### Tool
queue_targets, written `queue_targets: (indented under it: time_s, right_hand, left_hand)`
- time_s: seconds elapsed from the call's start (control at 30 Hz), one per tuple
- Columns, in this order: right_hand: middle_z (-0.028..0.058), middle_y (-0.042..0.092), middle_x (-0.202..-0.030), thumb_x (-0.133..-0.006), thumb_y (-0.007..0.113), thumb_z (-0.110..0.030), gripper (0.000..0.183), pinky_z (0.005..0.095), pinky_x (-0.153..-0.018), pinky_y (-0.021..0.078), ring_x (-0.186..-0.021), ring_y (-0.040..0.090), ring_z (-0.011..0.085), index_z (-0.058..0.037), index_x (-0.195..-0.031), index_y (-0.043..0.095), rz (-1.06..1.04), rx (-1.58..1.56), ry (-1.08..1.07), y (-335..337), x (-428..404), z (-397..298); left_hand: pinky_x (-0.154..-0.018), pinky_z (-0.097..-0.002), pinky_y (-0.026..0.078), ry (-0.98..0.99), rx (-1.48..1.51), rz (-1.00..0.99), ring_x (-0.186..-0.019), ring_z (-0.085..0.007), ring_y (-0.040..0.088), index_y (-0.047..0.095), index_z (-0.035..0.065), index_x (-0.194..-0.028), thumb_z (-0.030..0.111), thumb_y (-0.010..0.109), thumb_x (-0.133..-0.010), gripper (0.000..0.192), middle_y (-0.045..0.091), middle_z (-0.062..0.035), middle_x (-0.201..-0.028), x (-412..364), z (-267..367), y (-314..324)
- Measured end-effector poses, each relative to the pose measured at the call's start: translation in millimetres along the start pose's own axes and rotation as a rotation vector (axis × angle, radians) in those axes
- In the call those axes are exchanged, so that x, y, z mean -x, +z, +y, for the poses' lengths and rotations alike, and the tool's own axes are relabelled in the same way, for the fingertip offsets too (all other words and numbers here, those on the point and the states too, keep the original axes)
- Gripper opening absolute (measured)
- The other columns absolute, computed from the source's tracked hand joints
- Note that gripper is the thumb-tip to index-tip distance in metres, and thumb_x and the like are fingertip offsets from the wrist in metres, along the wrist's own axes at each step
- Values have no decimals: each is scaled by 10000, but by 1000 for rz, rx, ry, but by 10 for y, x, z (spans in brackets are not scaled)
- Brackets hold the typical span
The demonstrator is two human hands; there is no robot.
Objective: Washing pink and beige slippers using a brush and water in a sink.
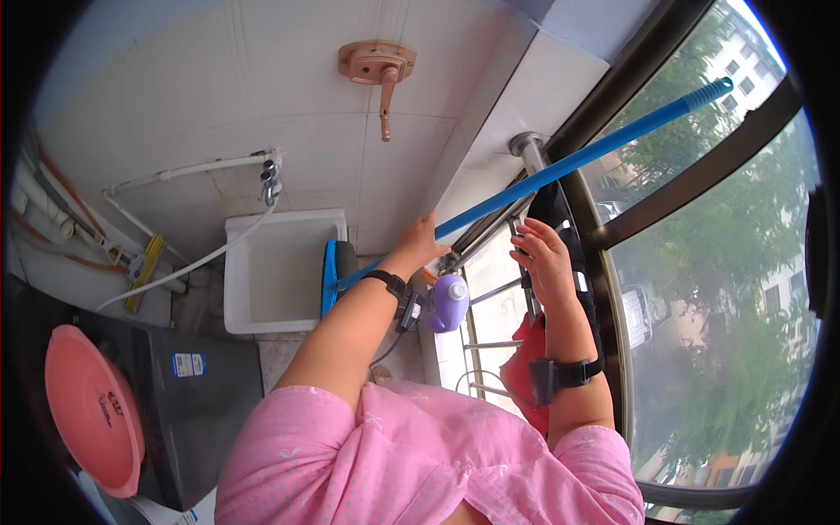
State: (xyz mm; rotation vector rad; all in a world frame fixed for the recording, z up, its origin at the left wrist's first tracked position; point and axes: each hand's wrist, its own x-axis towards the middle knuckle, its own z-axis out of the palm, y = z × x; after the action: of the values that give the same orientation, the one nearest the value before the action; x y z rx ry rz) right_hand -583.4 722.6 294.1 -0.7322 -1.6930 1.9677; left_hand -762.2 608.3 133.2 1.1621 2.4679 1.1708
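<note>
A blue pole (577,154) runs diagonally from the upper right down to a blue cleaning head (329,279) with a dark, sponge-like part. The head lies at the right rim of a white utility sink (233,275). My left hand (417,246) is around the pole's lower part, which passes between thumb and fingers; some fingers are hidden. Below the pole, my right hand (543,259) is raised with fingers apart and nothing in it. Black cloth (548,207) hangs behind it. A purple jug (449,305) with a white cap stands between my forearms.
A white hose (223,248) droops from the wall tap (269,182). The crank handle (387,98) juts from the tiled wall. At left, a pink basin (92,410) sits on a dark appliance (197,413). Window frames (695,184) and a metal railing (495,292) line the right.
</note>
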Motion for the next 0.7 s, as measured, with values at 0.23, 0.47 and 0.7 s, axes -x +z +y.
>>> queue_targets:
  time_s: [0.23, 0.47, 0.7]
  right_hand:
    - [111, 592, -925, -847, 521, -105, 309, 260, -698, 486, -794, 581, 168, 35, -1121, 497, -323, -87, 242, 776, -118, 753]
    - [50, 583, -819, -867, 486, -29, 224, 224, -590, 450, -702, 555, 116, -57, -1087, 525, -554, 6, 492, 1449, 118, 1731]
    - [10, 546, -713, -879, 515, -176, 90, 229, -453, 393, -548, 499, 90, -133, -957, 529, -975, 476, 578, 1384, 343, 2479]
  left_hand:
    - [-788, -388, 465, -467, -9, -40, -938, -321, 577, 535, 31, -1108, 244, 602, -786, 391, 599, -180, -1009, 1968, -1261, -1115]
    - [-745, -448, 464, -1259, -430, 135, -872, -348, 592, 589, 20, -931, 261, 521, -783, 291, 625, -182, -892, 6157, -1659, -1522]
    - [-768, -430, 474, -1864, -167, 453, -881, -342, 597, 640, -4, -858, 209, 560, -753, 250, 623, -219, -898, 8194, -284, -761]
